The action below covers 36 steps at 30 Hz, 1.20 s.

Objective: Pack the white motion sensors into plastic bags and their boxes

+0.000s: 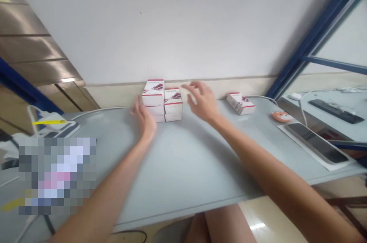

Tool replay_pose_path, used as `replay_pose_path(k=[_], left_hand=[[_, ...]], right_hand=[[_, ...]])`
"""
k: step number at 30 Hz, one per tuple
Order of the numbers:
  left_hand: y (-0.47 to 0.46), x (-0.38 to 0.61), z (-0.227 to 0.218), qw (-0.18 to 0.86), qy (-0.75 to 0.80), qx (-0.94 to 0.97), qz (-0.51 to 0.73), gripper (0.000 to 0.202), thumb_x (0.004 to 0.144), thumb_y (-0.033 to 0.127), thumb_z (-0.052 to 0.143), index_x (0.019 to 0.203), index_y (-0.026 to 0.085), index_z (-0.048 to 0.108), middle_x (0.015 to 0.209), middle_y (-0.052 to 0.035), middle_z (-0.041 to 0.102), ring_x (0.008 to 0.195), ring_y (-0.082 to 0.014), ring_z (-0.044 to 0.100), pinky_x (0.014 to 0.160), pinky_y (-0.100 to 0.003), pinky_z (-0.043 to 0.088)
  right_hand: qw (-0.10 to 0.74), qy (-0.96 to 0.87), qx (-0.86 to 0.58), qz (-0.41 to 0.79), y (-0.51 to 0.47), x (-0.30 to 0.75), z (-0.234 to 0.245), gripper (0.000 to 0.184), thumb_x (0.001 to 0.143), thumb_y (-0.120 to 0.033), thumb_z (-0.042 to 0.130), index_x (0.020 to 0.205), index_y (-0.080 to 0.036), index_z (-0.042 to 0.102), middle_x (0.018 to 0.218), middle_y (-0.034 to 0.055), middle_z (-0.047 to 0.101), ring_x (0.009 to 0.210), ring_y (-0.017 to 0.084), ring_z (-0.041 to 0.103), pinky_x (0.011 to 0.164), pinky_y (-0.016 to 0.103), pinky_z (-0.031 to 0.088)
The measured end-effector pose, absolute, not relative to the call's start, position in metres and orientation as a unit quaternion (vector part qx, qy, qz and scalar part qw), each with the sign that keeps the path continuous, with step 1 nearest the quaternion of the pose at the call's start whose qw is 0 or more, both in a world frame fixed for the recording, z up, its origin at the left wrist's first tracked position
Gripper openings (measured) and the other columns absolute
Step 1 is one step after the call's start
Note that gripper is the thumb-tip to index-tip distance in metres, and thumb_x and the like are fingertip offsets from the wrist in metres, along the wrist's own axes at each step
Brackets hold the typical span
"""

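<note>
Tabletop [177, 174] seen nearest, in front of box stack [173, 108]. Left hand [146, 121] laid along stack's left side, fingers straightened; grip not discernible. Right hand [203, 102] held just right of stack, fingers curved and wide, nothing held. Stack probably best steadied by left palm, columns squared with light pressure from right. Boxes [153, 99] counted: at least four in stack; one lone box [241, 104] seen well right of it.

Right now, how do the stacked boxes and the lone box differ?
The stacked boxes rise two layers high; the lone box is a single layer. The left hand is right beside the stacked boxes, while no hand touches the lone box. Both are white with dark-red print, on the table.
</note>
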<state>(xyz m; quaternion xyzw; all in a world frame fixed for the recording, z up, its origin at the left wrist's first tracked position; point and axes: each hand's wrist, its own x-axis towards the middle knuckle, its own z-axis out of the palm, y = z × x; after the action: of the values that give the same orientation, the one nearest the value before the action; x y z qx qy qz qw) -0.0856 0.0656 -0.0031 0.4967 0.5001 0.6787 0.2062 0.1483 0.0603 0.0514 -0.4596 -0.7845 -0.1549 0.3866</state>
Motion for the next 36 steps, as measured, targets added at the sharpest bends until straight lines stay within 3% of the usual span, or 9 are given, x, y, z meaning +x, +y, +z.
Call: replay_pose_path(k=[5,9,13,16,20,23,26,32,36], left_hand=[[0.033,-0.058,0.014,-0.020,0.518,0.489,0.702,0.049,0.087,0.016,0.060,0.135,0.016,0.048,0.138,-0.0162,0.044,0.138,-0.0319,0.041,0.127,-0.055,0.027],[-0.008,-0.023,0.016,0.021,0.429,0.619,0.657,0.061,0.082,0.012,0.064,0.137,0.025,0.043,0.133,-0.0101,0.042,0.122,-0.0271,0.048,0.112,-0.049,0.043],[-0.039,0.000,0.004,0.016,0.318,0.794,0.517,0.061,0.088,0.008,0.061,0.142,0.028,0.043,0.126,-0.0101,0.045,0.123,-0.0278,0.048,0.107,-0.050,0.047],[-0.046,0.005,-0.009,0.097,0.318,0.820,0.465,0.062,0.094,0.009,0.059,0.147,0.033,0.038,0.130,-0.0106,0.044,0.123,-0.0258,0.051,0.104,-0.049,0.052],[-0.033,0.004,-0.020,0.301,0.390,0.724,0.483,0.068,0.101,0.030,0.063,0.155,0.038,0.024,0.146,-0.0144,0.041,0.120,-0.0246,0.065,0.100,-0.050,0.058],[-0.021,-0.003,-0.018,0.418,0.394,0.672,0.468,0.081,0.099,0.043,0.069,0.160,0.041,0.016,0.152,-0.0179,0.046,0.124,-0.0296,0.068,0.093,-0.049,0.064],[-0.017,-0.008,-0.010,0.492,0.331,0.670,0.446,0.092,0.098,0.045,0.073,0.164,0.043,0.009,0.153,-0.0179,0.056,0.128,-0.0323,0.069,0.090,-0.048,0.067],[-0.018,-0.006,-0.006,0.529,0.317,0.638,0.461,0.095,0.097,0.042,0.076,0.166,0.039,0.011,0.144,-0.0138,0.066,0.129,-0.0305,0.070,0.099,-0.050,0.065],[-0.018,-0.007,-0.008,0.437,0.399,0.670,0.448,0.093,0.086,0.038,0.087,0.161,0.042,0.032,0.138,-0.0091,0.067,0.119,-0.0290,0.071,0.089,-0.043,0.067]], right_hand=[[0.316,-0.622,-0.696,-0.169,0.075,0.286,0.022,0.043,0.102,-0.034,0.049,0.137,-0.018,0.068,0.139,0.0219,0.056,0.133,0.038,0.050,0.110,0.052,0.039],[0.223,-0.546,-0.804,-0.075,0.075,0.327,0.002,0.063,0.095,-0.049,0.060,0.145,-0.011,0.059,0.134,0.0294,0.061,0.127,0.043,0.058,0.105,0.055,0.044],[0.287,-0.580,-0.762,0.015,0.067,0.312,0.004,0.065,0.090,-0.052,0.066,0.146,-0.020,0.058,0.131,0.0211,0.069,0.110,0.035,0.070,0.097,0.049,0.053],[0.414,-0.611,-0.659,0.147,0.056,0.287,0.013,0.070,0.090,-0.057,0.070,0.150,-0.024,0.053,0.133,0.0158,0.070,0.099,0.027,0.073,0.092,0.044,0.057],[0.509,-0.639,-0.495,0.295,0.030,0.246,0.023,0.070,0.101,-0.066,0.055,0.157,-0.025,0.042,0.134,0.0145,0.069,0.095,0.024,0.072,0.080,0.040,0.061],[0.531,-0.621,-0.471,0.333,0.007,0.215,0.025,0.055,0.107,-0.066,0.043,0.139,-0.025,0.060,0.128,0.0101,0.073,0.111,0.025,0.069,0.097,0.042,0.058],[0.515,-0.610,-0.441,0.411,-0.008,0.193,0.023,0.057,0.108,-0.066,0.036,0.125,-0.023,0.069,0.123,0.0096,0.075,0.114,0.027,0.069,0.103,0.046,0.055],[0.511,-0.622,-0.422,0.416,-0.015,0.187,0.023,0.055,0.108,-0.066,0.040,0.140,-0.026,0.060,0.144,0.0094,0.067,0.130,0.027,0.062,0.112,0.048,0.050],[0.551,-0.600,-0.443,0.374,-0.014,0.192,0.027,0.051,0.105,-0.067,0.049,0.140,-0.030,0.057,0.136,0.0074,0.070,0.121,0.026,0.066,0.103,0.043,0.055]])
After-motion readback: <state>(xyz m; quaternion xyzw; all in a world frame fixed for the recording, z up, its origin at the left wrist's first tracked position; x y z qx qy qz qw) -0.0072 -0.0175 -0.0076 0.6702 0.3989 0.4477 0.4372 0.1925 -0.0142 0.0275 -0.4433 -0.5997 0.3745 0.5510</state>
